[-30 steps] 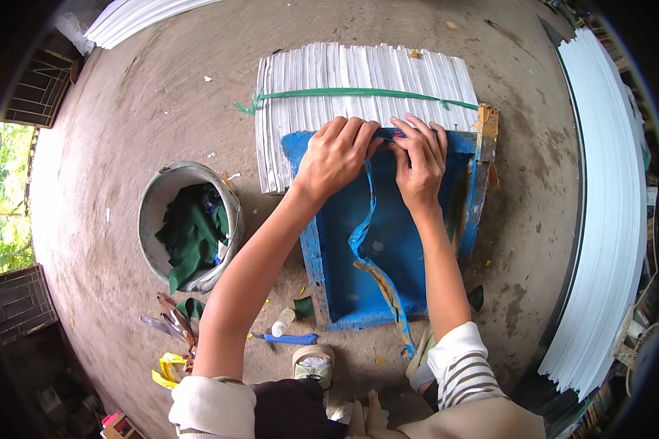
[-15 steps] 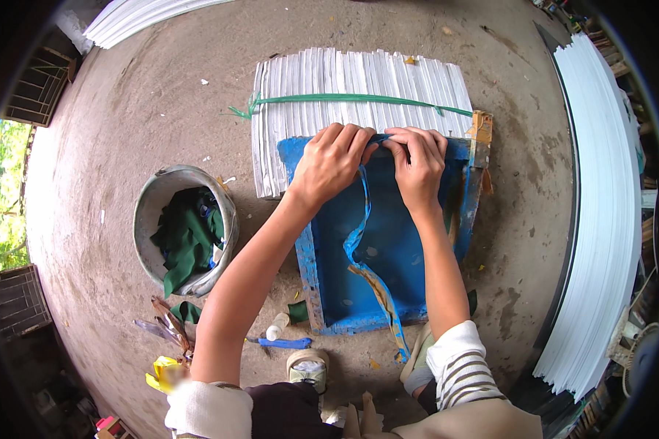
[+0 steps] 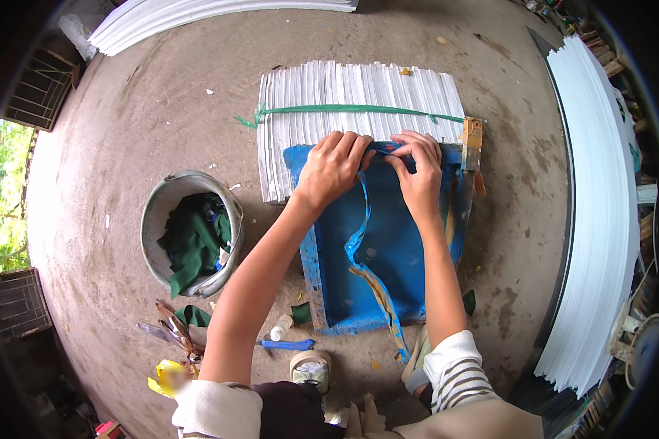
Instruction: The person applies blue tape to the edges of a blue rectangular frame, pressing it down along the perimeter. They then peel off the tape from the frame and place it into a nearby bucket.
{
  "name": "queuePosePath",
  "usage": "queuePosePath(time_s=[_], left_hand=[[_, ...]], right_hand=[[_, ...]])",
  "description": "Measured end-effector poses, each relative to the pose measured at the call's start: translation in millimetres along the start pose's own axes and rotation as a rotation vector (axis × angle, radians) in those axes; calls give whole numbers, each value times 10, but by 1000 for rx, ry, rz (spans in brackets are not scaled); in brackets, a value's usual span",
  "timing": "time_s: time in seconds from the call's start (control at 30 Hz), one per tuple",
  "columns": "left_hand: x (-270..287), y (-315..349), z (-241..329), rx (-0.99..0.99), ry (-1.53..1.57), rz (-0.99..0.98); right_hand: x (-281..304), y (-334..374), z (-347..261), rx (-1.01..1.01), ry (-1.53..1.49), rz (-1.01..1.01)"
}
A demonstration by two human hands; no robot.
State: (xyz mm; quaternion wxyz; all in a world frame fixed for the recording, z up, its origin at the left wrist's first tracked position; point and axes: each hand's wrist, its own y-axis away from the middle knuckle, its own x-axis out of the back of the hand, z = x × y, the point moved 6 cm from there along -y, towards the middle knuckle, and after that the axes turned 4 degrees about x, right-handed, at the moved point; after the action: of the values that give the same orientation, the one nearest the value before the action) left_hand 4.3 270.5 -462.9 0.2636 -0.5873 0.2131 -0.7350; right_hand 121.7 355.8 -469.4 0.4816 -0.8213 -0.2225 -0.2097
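A shallow blue tray-like frame (image 3: 315, 285), its edges worn, leans on a bundle of white strips (image 3: 359, 86) tied with green string (image 3: 344, 109). At the frame's far edge my left hand (image 3: 331, 170) is closed on a strip of blue tape (image 3: 356, 245). The tape's crumpled length, brown in places, hangs down across the blue panel and past the near edge. Just to the right, my right hand (image 3: 420, 175) pinches at the same far edge with thumb and fingers, where a little red shows. The exact grip of its fingertips is partly hidden.
A grey bucket (image 3: 150, 252) of dark green cloth stands left. Near my shoe (image 3: 311, 371) lie a blue-handled tool (image 3: 289, 344), a small white bottle (image 3: 280, 328) and green scraps. Long white sheets are stacked at right (image 3: 593, 212) and far left (image 3: 220, 18).
My right hand's fingers have loosened and shifted slightly along the far edge. The left hand keeps its hold on the tape. The whole view has shifted a little.
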Motion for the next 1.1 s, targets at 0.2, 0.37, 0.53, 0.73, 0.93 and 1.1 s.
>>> queuePosePath(time_s=[0.2,0.37,0.53,0.73,0.93,1.1], left_hand=[[7,15,11,18,-16,-28],[3,21,11,9,-23,-16],[19,23,6,13,-18,-14],[43,-6,21,-9,-9,-9],[35,-10,41,-32,-1,10],[37,-5,60,-22,32,-7]], right_hand=[[-75,76,-56,167,113,176],[-117,16,-43,114,170,215],[-132,-171,24,-80,128,52],[98,-201,183,-202,-230,-194],[237,-114,147,-35,4,-254],[224,-51,212,-24,-5,-203]])
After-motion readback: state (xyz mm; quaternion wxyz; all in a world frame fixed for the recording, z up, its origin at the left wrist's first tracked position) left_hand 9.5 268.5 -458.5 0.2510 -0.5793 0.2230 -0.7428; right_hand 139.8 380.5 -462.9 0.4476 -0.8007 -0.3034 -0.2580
